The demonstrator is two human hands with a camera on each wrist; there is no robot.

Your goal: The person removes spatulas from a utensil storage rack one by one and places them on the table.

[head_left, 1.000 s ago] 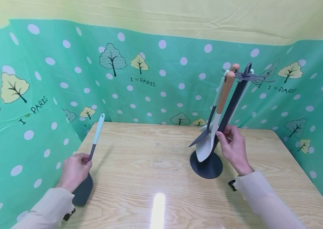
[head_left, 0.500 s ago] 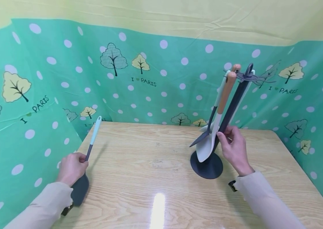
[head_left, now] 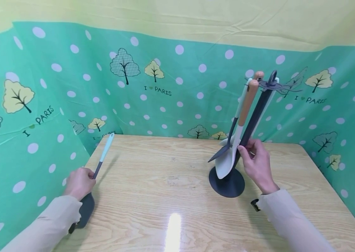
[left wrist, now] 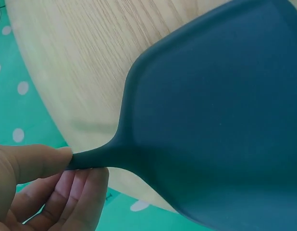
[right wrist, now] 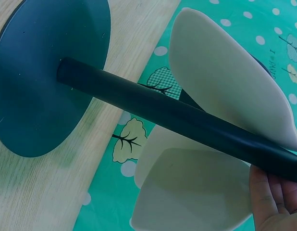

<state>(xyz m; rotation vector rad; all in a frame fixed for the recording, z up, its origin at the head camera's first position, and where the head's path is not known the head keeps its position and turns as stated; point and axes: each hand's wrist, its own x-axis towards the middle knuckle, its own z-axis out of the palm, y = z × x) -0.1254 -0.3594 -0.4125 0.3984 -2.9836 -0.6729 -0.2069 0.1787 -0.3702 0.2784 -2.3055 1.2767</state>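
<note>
At the table's left side my left hand point(head_left: 78, 183) pinches a dark turner point(left wrist: 216, 106) by its neck, thumb on one side and fingers on the other. The turner's light-blue handle point(head_left: 106, 147) slants up and away; its broad blade faces the left wrist camera. My right hand point(head_left: 257, 164) grips the black pole point(right wrist: 158, 113) of a utensil stand, which rises from a round base point(head_left: 228, 185). Several utensils hang from the stand's top ring point(head_left: 270, 85). Among them are a white one with a wooden handle point(head_left: 248, 101) and a dark one with a pale blue handle point(head_left: 243, 99).
Both hands work over a light wood table point(head_left: 152, 182). A green dotted cloth point(head_left: 171, 105) hangs behind and at both sides. In the right wrist view, pale utensil heads point(right wrist: 196, 187) lie close beside the pole. A bright light reflection point(head_left: 173, 231) shows on the table's front.
My left hand has shifted slightly left with the turner, and the handle's tip sits lower than before. The right hand and the stand look unmoved.
</note>
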